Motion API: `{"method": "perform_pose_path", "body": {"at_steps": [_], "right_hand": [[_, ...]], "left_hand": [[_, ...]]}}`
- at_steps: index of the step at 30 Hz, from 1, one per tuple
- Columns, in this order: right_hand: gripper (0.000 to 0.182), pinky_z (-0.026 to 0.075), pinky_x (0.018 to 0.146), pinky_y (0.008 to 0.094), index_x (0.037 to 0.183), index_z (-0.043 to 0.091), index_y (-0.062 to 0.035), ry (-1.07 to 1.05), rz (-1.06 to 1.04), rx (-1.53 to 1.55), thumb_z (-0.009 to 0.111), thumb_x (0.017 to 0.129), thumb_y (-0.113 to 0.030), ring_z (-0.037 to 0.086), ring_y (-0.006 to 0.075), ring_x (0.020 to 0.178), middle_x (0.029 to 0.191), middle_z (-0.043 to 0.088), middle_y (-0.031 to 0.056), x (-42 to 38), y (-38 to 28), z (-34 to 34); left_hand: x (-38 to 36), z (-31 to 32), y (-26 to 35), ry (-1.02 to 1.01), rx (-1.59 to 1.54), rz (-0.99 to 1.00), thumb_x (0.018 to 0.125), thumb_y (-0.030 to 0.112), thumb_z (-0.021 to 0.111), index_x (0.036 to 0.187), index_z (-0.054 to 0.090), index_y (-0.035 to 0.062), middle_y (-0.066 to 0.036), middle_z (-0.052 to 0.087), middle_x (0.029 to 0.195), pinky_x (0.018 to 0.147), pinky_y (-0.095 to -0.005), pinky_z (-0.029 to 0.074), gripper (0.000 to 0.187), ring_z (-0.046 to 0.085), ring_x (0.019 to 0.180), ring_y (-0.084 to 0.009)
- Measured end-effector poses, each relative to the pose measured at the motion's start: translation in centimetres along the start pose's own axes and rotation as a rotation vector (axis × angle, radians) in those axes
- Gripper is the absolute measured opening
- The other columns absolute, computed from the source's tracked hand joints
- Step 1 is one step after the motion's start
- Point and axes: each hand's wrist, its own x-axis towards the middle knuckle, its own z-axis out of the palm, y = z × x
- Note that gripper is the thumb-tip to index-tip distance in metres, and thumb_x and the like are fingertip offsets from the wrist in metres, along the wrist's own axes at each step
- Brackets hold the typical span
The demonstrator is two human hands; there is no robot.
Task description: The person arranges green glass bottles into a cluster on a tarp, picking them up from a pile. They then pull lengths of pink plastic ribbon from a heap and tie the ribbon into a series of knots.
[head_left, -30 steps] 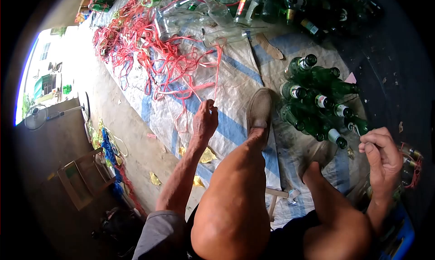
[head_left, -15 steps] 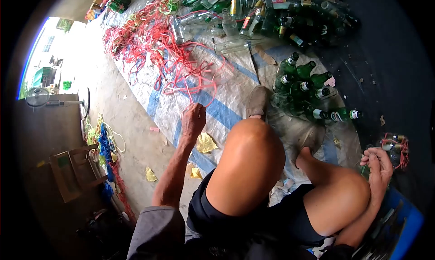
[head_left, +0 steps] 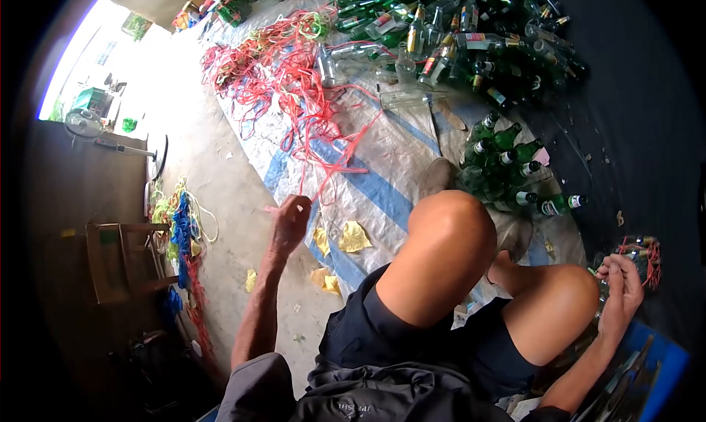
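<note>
My left hand [head_left: 290,222] is pinched at the lower end of the tangled red plastic string [head_left: 301,91], near the sheet's left edge; a thin strand reaches down to its fingers. On the right, my right hand [head_left: 620,282] has its fingers bent together beside my knee, with something thin and too small to make out at the fingertips. A cluster of green bottles [head_left: 506,157] stands beyond my feet on the white and blue sheet [head_left: 375,179]. Bottles tied with red string [head_left: 645,256] are just above my right hand.
A large heap of glass bottles [head_left: 456,40] lies at the top. Yellow scraps [head_left: 354,237] are on the sheet. At the left are a wooden stool [head_left: 110,264], a fan [head_left: 156,157] and hanging strings [head_left: 182,234]. A blue container [head_left: 665,363] is at the lower right.
My left hand has moved left and down, drawing the red string a little. My right hand has hardly moved. The whole view has shifted slightly, with the scene moving right.
</note>
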Motion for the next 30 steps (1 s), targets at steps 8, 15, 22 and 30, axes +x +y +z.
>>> {"method": "perform_pose_path", "body": {"at_steps": [8,15,22,30], "right_hand": [[0.013,0.053,0.081,0.0243,0.111,0.069,0.0051,-0.112,-0.16,0.003,0.06,0.104,0.0,0.064,0.0096,0.088,0.105,0.069,0.0068,-1.6,-4.7,2.8],[0.012,0.053,0.086,0.024,0.111,0.067,0.0069,-0.283,-0.234,0.059,0.061,0.101,0.002,0.064,0.0123,0.092,0.104,0.065,0.0072,-3.0,-8.7,7.4],[0.028,0.054,0.086,0.0271,0.12,0.067,0.0046,-0.604,-0.518,-0.064,0.067,0.091,0.006,0.066,0.0155,0.096,0.108,0.065,0.01,-3.0,-14.6,16.5],[0.058,0.055,0.096,0.0466,0.138,0.053,0.0,-0.868,-0.84,-0.047,0.071,0.084,0.002,0.061,0.044,0.121,0.134,0.058,0.0221,-4.8,-17.8,28.0]], "left_hand": [[1.6,-8.9,2.9,0.437,-0.675,-0.082,0.104,0.008,0.058,0.109,0.067,0.0029,-0.004,0.066,0.091,0.063,-0.0241,0.042,0.011,0.052,0.069,-0.0075],[1.3,-11.2,5.3,0.402,-0.584,-0.081,0.098,0.003,0.053,0.107,0.067,-0.0014,-0.003,0.066,0.089,0.062,-0.0223,0.04,0.017,0.051,0.069,-0.0072],[0.4,-10.2,11.0,0.154,-0.362,0.172,0.099,-0.006,0.061,0.107,0.069,-0.0031,-0.002,0.068,0.095,0.078,-0.0231,0.049,0.012,0.063,0.086,-0.0067],[-3.0,-6.9,17.1,-0.005,-0.218,0.33,0.087,-0.013,0.068,0.099,0.071,-0.0003,-0.008,0.067,0.087,0.067,-0.0284,0.05,0.018,0.064,0.073,-0.0147]]}}
